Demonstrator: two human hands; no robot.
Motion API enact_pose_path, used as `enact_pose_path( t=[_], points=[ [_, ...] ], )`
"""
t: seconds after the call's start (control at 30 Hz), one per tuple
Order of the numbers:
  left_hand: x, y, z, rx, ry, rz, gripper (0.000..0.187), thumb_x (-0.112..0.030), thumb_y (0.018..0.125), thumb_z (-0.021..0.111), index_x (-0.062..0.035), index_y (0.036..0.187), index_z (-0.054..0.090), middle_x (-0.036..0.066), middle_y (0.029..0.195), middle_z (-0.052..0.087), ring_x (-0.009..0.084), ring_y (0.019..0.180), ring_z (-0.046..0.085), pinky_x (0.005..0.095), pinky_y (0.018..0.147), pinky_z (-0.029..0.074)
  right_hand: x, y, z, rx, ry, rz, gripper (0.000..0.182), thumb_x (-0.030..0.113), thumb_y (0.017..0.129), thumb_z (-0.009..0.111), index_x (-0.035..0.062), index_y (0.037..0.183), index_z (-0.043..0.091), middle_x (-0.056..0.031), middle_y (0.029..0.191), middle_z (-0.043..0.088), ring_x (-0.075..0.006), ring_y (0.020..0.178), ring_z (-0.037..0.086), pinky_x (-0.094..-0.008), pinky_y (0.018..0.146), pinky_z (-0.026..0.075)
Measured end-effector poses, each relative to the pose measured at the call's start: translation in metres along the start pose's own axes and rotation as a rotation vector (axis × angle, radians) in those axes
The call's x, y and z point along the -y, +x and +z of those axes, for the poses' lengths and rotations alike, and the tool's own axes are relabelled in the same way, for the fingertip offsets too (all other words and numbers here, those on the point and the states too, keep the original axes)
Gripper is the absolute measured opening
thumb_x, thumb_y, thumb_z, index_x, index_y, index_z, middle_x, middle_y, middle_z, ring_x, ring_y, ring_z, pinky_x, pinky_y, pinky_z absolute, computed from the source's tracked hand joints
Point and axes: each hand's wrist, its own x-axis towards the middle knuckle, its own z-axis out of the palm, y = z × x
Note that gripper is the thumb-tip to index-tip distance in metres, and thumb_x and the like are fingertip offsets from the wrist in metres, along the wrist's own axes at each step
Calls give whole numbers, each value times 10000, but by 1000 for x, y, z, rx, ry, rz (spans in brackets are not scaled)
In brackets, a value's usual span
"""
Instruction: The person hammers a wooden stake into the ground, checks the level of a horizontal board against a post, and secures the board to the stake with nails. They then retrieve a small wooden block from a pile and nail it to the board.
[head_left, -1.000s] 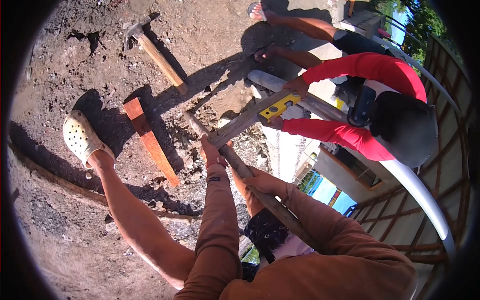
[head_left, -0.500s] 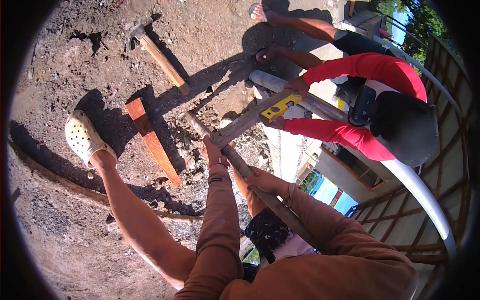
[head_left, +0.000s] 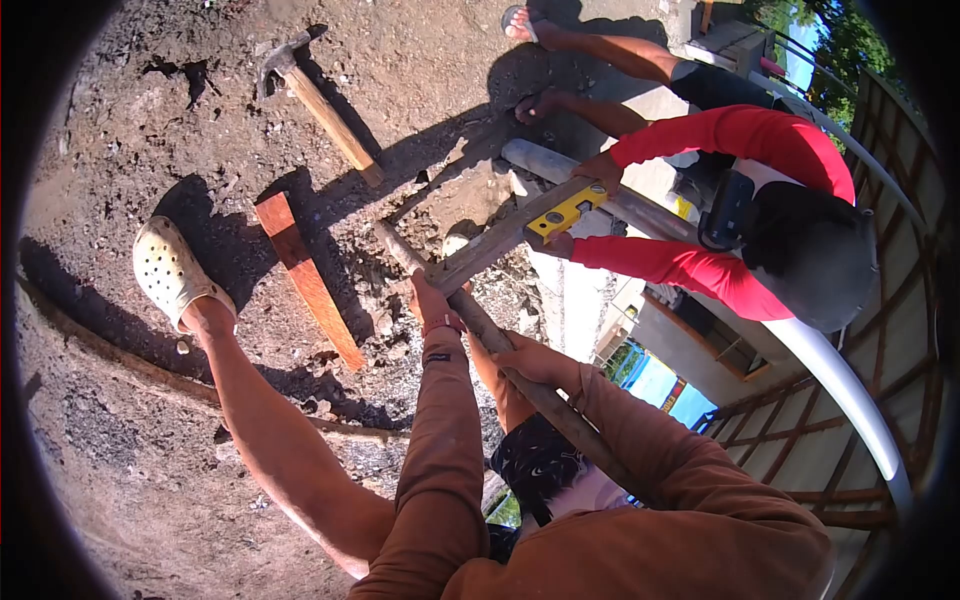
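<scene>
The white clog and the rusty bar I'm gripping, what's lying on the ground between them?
In the head view, a reddish wooden plank lies on the dirt between the white clog and the bar, partly in shadow, touching neither.

Left hand and wooden pole slightly farther right.

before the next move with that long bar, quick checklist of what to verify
1. Both hands on the long bar: left hand and right hand wrapped around it: ok.
2. Bar tip down in the rubble: ok.
3. Own foot in the white clog apart from the tip: ok.
4. Co-worker's hands close, holding the yellow level on a plank: not ok.
5. Loose orange board and hammer lying near: not ok.
6. Ground firmness under the tip: cannot tell.
</scene>
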Motion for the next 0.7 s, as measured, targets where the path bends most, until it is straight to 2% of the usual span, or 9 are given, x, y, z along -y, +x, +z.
enact_pose_path(
  t=[0.37, 0.67, 0.7],
  points=[
    [13, 22, -7, -5, 92, 24, 472, -416, 751, 578, 33, 890, 618, 150, 842, 615, 247, 659, 622, 370, 566, 533, 5, -3, 2, -16, 20, 41, 430, 180, 851, 518, 58, 1232, 362, -90, 836, 530, -165, 670, 568, -328, 540, 502],
    [-3, -5, -4, 18, -45, 3, 503, -432, 776, 576, 55, 901, 604, 171, 842, 620, 253, 698, 628, 370, 588, 534, 2, 1, 1, -31, -45, 27, 397, 173, 838, 523, 40, 1195, 410, -96, 899, 543, -172, 749, 564, -318, 655, 484],
    [-3, -3, -5, 38, 50, 13, 478, -405, 784, 560, 34, 972, 583, 143, 906, 605, 240, 747, 610, 364, 644, 510, 13, -3, 4, -36, -31, 64, 386, 178, 837, 520, 34, 1180, 420, -94, 901, 541, -171, 763, 561, -317, 655, 483]
  ],
)
